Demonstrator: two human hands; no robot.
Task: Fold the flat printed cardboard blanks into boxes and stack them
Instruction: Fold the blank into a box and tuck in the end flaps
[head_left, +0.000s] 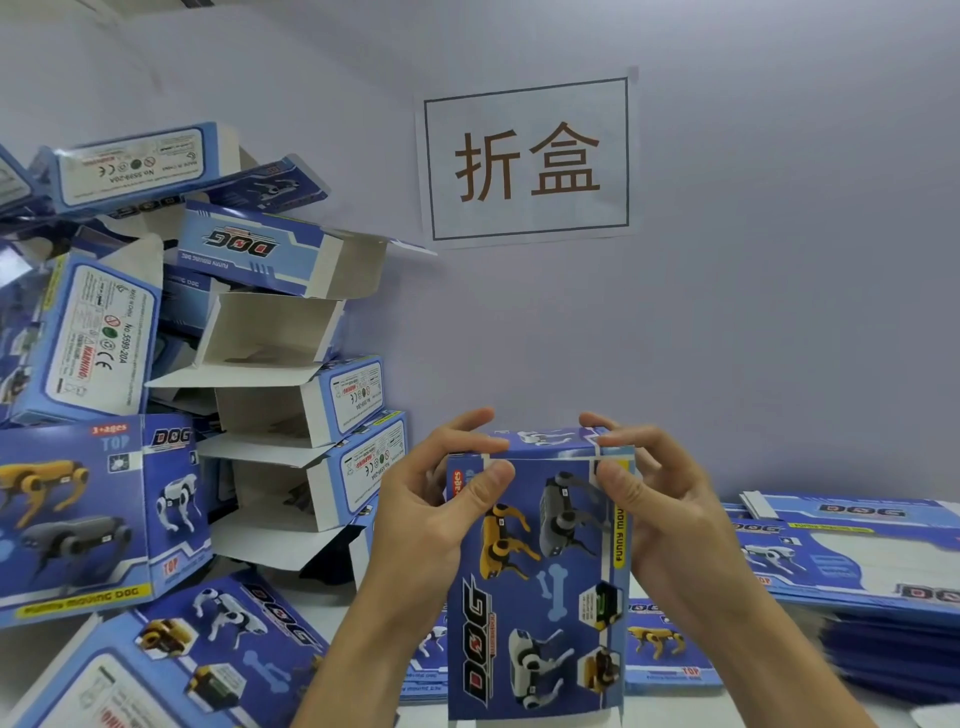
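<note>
A person holds a blue printed box (540, 571) upright in front of the chest, above the surface (322, 608), with its big face of robot dogs and the word DOG turned toward the camera. The left hand (431, 509) grips the box's upper left corner: the thumb lies flat on the front face and the fingers (467, 421) curl over the top edge. The right hand (660, 499) grips the upper right corner the same way, thumb on the front and fingers bent over the top flap. Both sets of fingers are narrow, pinching the cardboard at the top.

To the left, against the wall (779, 312), rises a loose pile of folded boxes (280, 364), many lying on their sides with open ends and white insides showing. One closed box (98, 514) stands at the pile's front, and another (182, 660) lies tilted below it. To the right, a stack of flat blanks (857, 561) rests on the surface, and further blanks (670, 654) lie just behind the held box. A paper sign (527, 161) with two characters is stuck on the wall.
</note>
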